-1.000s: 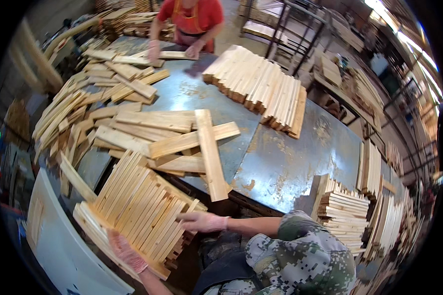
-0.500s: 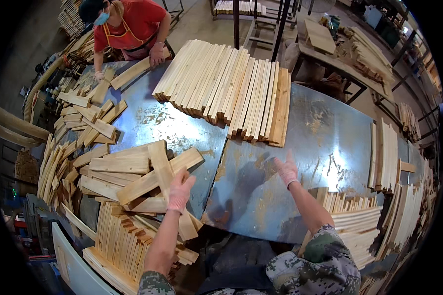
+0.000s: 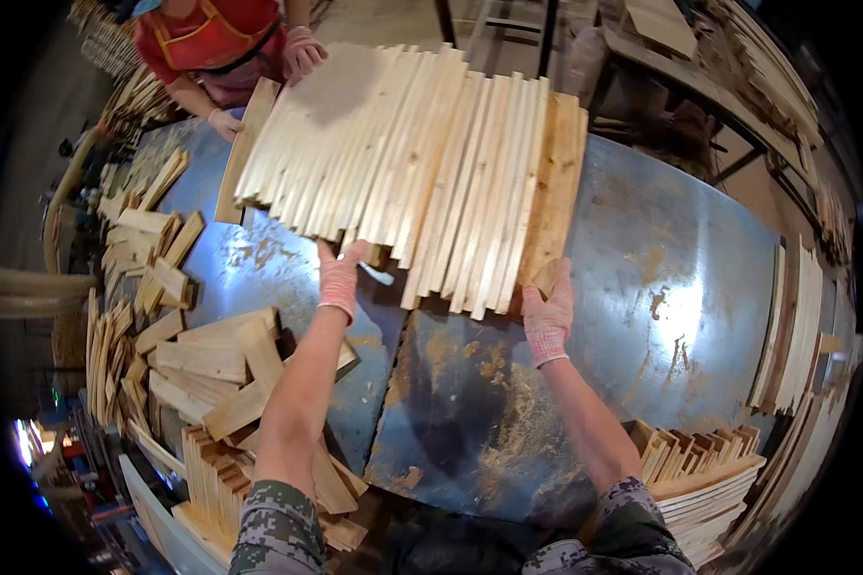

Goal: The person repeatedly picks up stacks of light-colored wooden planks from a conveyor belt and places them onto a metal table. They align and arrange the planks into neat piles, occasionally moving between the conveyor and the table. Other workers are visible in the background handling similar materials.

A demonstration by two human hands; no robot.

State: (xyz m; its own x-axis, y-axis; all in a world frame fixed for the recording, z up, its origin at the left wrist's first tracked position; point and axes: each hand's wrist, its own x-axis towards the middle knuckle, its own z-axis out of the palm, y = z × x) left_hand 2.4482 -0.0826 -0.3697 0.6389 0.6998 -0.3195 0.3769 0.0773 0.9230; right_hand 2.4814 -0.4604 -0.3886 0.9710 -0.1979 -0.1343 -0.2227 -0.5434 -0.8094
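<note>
A row of long pale wooden boards (image 3: 431,172), packed side by side, lies across the middle of the metal table. My left hand (image 3: 338,280), in a pale pink work glove, reaches the near ends of the row left of its middle, thumb and fingers apart against the board ends. At the row's right end my right hand (image 3: 549,311), gloved alike, grips the near corner of a darker brown board (image 3: 552,182), with the thumb on its end and the fingers along its outer side.
A co-worker in a red top (image 3: 216,57) holds a board (image 3: 247,153) at the row's left end. Loose boards (image 3: 201,359) are heaped at left on the metal table (image 3: 633,316). Stacked boards (image 3: 700,479) stand at near right, others (image 3: 786,326) along the right edge.
Both my hands have moved forward from over the table to the row's near ends. My view has moved closer to the row. The co-worker now holds a board against its left end.
</note>
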